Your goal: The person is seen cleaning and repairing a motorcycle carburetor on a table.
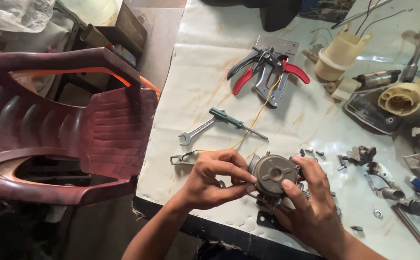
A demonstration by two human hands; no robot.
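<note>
Starting at the far left, I saw a dark red plastic chair [65,135] lying tipped beside the table [205,62], whose pale cover was stained with rust. Near the middle of the table lay a small spanner [195,132] and a green-handled screwdriver [236,123], with red-handled pliers [267,70] farther away on a metal plate and a thin yellow wire [255,118] trailing down from them.

At the near edge, between both hands, sat the small motor [273,174]: a round, grey-brown metal body with a flat face turned up towards me, a hub in its centre and a few small holes around it. It was held just above the table.

My left hand [215,178] was curled around the motor's left side, fingers bent and thumb pressing its rim, gripping it. My right hand [311,202] clasped the right side, thumb laid on the face and fingers wrapped behind, also holding it firmly.

To the right lay loose screws [313,152], springs and small metal parts [361,155], and farther off two cream plastic housings [340,55].
</note>
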